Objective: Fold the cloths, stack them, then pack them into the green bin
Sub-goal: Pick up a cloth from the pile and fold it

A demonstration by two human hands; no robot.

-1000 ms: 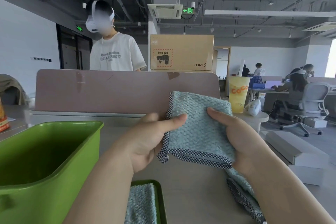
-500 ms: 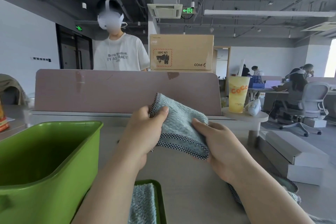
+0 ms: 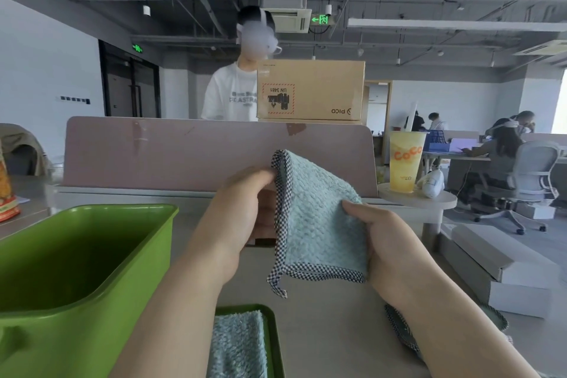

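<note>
Since half a second ago the folded cloth has been turned from a low, flat bundle to hang upright between the two hands, and the person behind the divider has stepped to the right, now partly behind the cardboard box.

Nearest to me, at the bottom edge, one blue cloth lies in a shallow green tray. To its right, another cloth with checked border lies on the table, mostly hidden under the right forearm. The green bin stands at the left, open, and I see no cloth inside the part that shows.

Above the table the left hand is closed, its fingertips pinching the upper left corner of the folded cloth at the checked edge. The right hand is closed around the right side of the same cloth, thumb on the front, the other fingers behind it. The cloth hangs in the air, not touching the table, with a small loop hanging from its lower left corner.

Farther away, a yellow cup stands on a small round shelf beside the divider. Behind, some people sit at desks.
</note>
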